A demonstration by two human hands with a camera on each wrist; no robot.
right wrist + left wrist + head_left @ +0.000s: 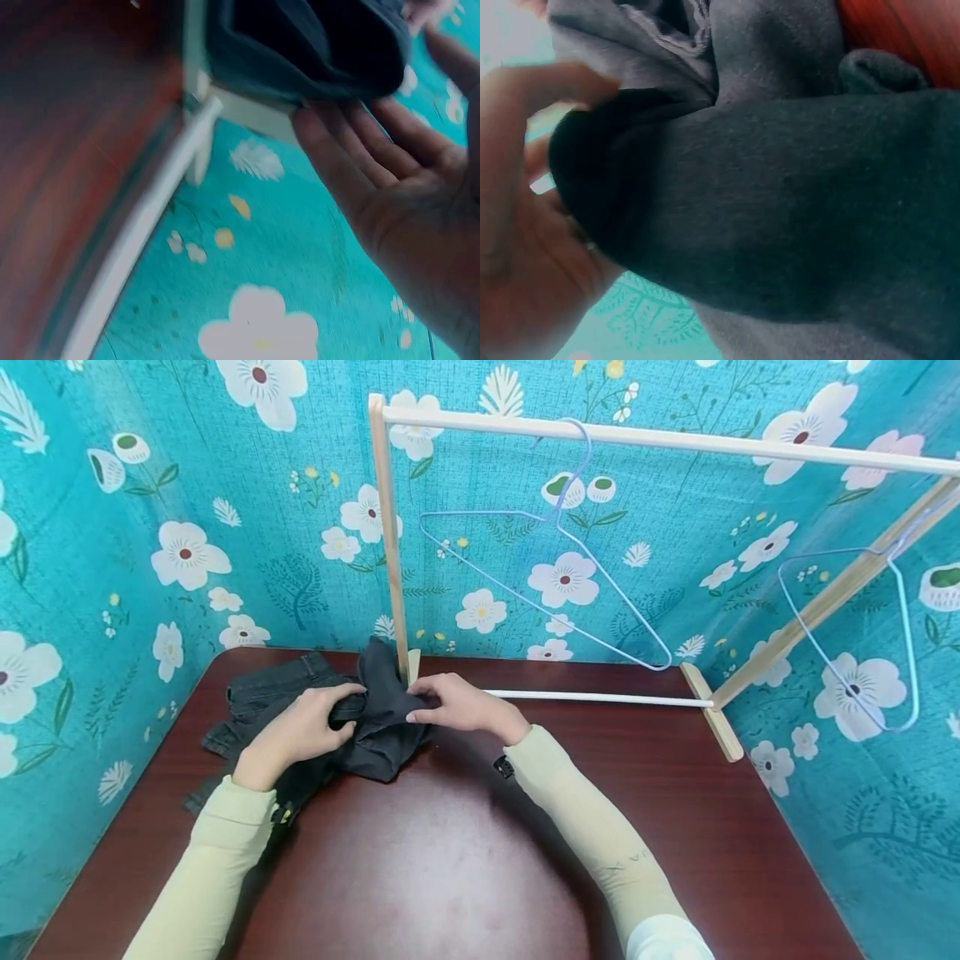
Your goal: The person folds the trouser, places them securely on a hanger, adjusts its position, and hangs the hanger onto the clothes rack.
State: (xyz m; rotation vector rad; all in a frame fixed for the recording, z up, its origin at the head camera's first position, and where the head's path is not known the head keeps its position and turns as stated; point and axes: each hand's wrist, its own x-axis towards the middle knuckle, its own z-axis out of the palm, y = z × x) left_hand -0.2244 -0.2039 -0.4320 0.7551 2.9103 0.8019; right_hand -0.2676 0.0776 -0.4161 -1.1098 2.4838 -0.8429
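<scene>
Black trousers (378, 747) lie bunched at the table's back left, with folded layers of dark denim-like cloth (273, 685) beside them. My left hand (303, 727) grips a fold of the trousers, fingers curled round it. In the left wrist view, the thumb and fingers (544, 210) close on the end of a broad dark fold (780, 202). My right hand (461, 702) is at the right side of the cloth, close to the rack's post. Its fairly straight fingers touch the cloth's edge (300, 71) from below in the right wrist view, with the thumb standing apart.
A wooden garment rack (393, 543) stands along the back, its left foot close by the cloth. A light purple hanger (551, 518) hangs from its top bar, and another hanger (907, 627) hangs at the right. A white lower rod (600, 697) runs across the dark red table (450, 860).
</scene>
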